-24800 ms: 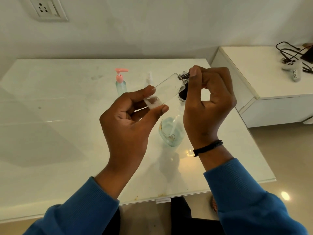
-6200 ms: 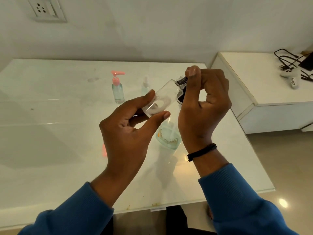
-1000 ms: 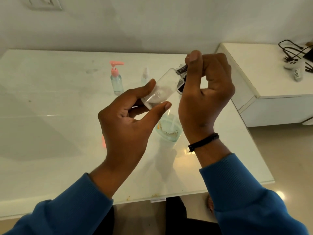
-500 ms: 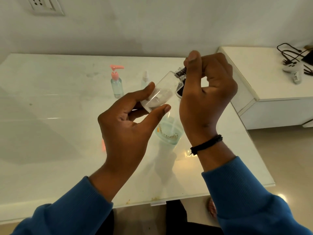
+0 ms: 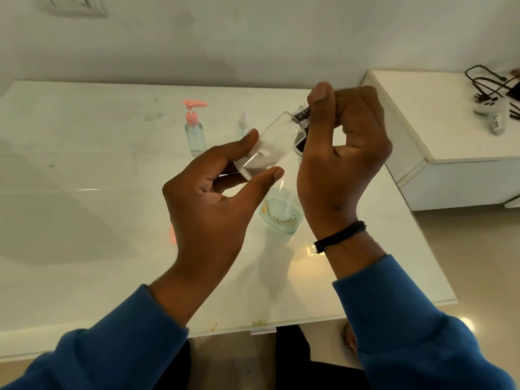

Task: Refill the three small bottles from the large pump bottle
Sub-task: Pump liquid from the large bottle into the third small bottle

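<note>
Your left hand (image 5: pixel 208 209) pinches the base of a small clear bottle (image 5: pixel 271 147) between thumb and fingers, tilted above the white table (image 5: pixel 84 220). Your right hand (image 5: pixel 342 161) curls its thumb and fingers around the bottle's dark neck. Below them stands the large bottle (image 5: pixel 281 215) with pale blue liquid. Farther back stand a pink-pump bottle (image 5: pixel 194 130) and a small spray bottle (image 5: pixel 242 126). A white device (image 5: pixel 495 119) on the side cabinet (image 5: pixel 439 130) bears writing too blurred to read.
</note>
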`<state>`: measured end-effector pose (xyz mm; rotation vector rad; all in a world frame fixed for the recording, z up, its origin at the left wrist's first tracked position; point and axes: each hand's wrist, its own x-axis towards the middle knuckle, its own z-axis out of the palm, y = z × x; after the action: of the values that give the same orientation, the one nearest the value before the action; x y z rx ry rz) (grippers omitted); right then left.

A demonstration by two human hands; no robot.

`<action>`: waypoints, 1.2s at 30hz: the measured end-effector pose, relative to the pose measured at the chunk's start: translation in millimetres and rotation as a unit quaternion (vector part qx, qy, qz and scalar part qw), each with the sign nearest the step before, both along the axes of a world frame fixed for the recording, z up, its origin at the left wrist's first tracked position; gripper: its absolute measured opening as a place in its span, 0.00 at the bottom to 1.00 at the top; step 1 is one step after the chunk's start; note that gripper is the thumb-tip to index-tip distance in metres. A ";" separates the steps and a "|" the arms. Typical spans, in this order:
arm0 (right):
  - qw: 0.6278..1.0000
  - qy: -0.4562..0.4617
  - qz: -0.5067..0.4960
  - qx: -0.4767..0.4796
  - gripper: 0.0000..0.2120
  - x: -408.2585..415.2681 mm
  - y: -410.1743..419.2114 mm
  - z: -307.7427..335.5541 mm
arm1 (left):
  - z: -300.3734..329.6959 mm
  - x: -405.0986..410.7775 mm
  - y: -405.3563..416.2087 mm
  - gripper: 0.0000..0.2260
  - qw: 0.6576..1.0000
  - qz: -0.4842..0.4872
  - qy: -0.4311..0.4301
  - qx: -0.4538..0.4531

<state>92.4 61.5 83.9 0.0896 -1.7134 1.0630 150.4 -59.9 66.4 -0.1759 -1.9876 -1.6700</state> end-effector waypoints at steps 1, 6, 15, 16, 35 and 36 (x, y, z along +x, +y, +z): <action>1.000 -0.005 0.004 -0.003 0.15 0.5 0.6 -2.5 | -0.6 0.2 -0.1 0.19 1.000 0.001 -0.003 0.000; 1.000 0.001 0.000 0.000 0.16 -1.3 4.0 3.9 | 0.4 0.2 0.0 0.19 1.000 -0.003 0.003 0.010; 1.000 -0.013 0.013 0.000 0.18 -2.5 4.2 2.6 | -1.0 -1.6 -2.6 0.20 1.000 0.001 0.010 -0.001; 1.000 -0.009 0.009 0.003 0.18 -2.2 4.4 5.2 | -1.0 -1.5 -2.5 0.19 1.000 -0.002 0.012 0.002; 1.000 -0.012 0.020 -0.017 0.16 -2.1 6.1 -0.4 | -0.5 -1.5 0.7 0.19 1.000 -0.009 0.012 0.006; 1.000 -0.014 0.021 -0.015 0.17 -2.4 6.0 1.6 | -0.1 -1.1 0.4 0.19 1.000 -0.010 0.013 0.008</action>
<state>90.0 67.6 85.5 0.0917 -1.7271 1.1253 149.3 -59.5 66.3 -0.2104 -1.9584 -1.6881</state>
